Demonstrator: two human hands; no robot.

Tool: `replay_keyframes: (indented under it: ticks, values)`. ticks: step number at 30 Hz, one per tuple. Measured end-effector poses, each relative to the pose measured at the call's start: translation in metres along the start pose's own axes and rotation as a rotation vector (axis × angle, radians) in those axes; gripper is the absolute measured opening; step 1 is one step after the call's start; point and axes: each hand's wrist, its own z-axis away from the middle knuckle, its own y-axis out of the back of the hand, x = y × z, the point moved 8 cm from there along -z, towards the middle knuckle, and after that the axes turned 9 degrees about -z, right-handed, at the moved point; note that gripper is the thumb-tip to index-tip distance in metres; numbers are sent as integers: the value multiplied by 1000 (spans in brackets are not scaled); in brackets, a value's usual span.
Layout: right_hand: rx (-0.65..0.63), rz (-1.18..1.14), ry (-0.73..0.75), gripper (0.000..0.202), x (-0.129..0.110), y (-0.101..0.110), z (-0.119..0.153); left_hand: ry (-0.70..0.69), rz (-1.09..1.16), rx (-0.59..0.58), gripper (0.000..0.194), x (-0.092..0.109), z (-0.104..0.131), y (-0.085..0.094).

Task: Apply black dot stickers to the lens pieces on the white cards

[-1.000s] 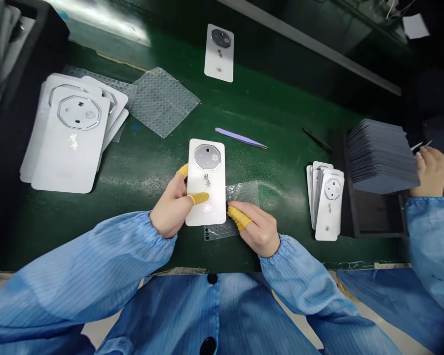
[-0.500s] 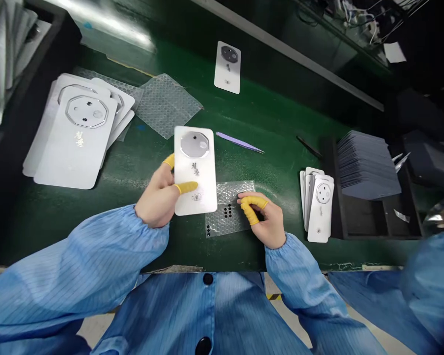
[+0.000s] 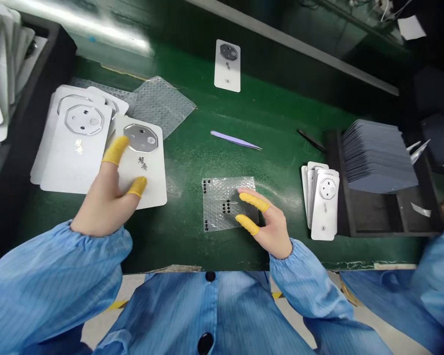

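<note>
Panel-placing step, seemingly: left hand (image 3: 107,201) splayed loose over white rounded-rectangle panel (image 3: 153,183) beneath it; right hand (image 3: 269,224) parted, apparently unladen, above clear bubble-textured plastic sheet (image 3: 215,195), whose small black round dots (image 3: 228,207) call for fine pinching.

Smooth satiny panel (image 3: 152,185), bubbly plastic sheet (image 3: 216,202), glossy tabletop (image 3: 192,158), cloth sleeve (image 3: 311,281)

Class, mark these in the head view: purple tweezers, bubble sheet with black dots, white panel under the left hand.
Purple tweezers (image 3: 236,140): head view, middle of the shaft.
Bubble sheet (image 3: 222,192): head view, bare upper middle.
White panel (image 3: 153,170): head view, face, right of centre.
</note>
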Motion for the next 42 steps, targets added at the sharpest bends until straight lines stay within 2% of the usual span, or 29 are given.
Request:
replay_keyframes:
  ticks: [2,3,5,7,8,11,14,19,23,29,32,35,39,42]
  values:
    - [21,-219,-110,33,2,1,-5,-4,-154,-85,64,1,6,-7]
    - [22,-327,-157,31,1,0,-8,-45,-211,-71,59,7,11,-7]
    - [10,-489,-227,28,-3,-5,-13,-188,-242,67,52,33,22,1]
    - [-9,-570,-282,26,-8,-12,-18,-299,-152,188,48,63,39,8]
    - [-15,-596,-302,26,-12,-15,-19,-333,-60,212,45,78,47,10]
    - [1,-648,-308,26,-21,-24,-23,-358,189,205,36,114,69,10]
    - [39,-670,-254,26,-27,-30,-25,-315,358,133,30,129,79,2]
    - [45,-655,-161,29,-33,-38,-25,-164,534,-41,24,126,83,-18]
    - [73,-517,-93,33,-40,-35,-23,-95,535,-49,23,122,85,-19]
    - [120,-19,187,42,-69,-25,-18,-144,439,-38,15,124,83,-18]
    - [149,68,257,40,-75,-18,-17,-95,498,-60,11,119,79,-21]
    - [135,106,346,38,-81,-11,-13,51,669,-224,6,108,77,-37]
    - [-133,170,430,39,-83,-26,-4,234,938,-486,10,99,82,-61]
    - [-215,154,433,33,-83,-32,-3,306,1055,-600,14,98,85,-69]
